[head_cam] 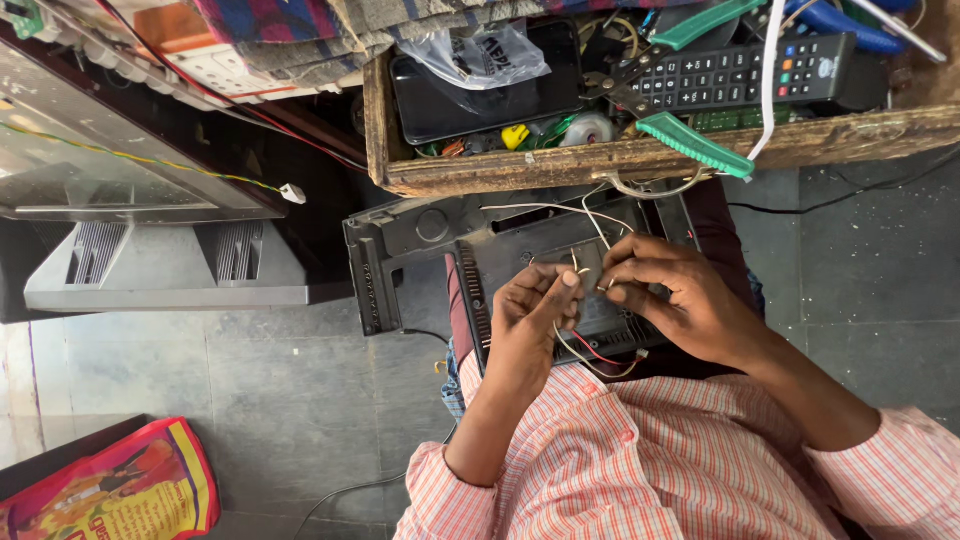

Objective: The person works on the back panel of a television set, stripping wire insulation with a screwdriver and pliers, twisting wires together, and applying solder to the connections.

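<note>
A matt black plastic casing (420,240) with ribbed vents carries thin plastic-coated wires (590,352). Above it, a rough, worn wooden tray (560,165) holds a matt black plastic remote control (745,72), a glossy black screen (480,100) and crinkled clear plastic bag (480,55).

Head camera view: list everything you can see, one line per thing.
Plastic casing: one, dark grey, on the lap under both hands.
Thin wires: several, white and red, at the fingertips.
Wooden tray: one, brown, above the casing.
Remote control: one, black, in the tray.
Pliers: one pair, green handles, at the tray's front edge.
Phone: one, black, in the tray.
Television set: one, grey, left.
Printed bag: one, red and yellow, floor, lower left.
Left hand: pinching wires.
Right hand: pinching wires.
</note>
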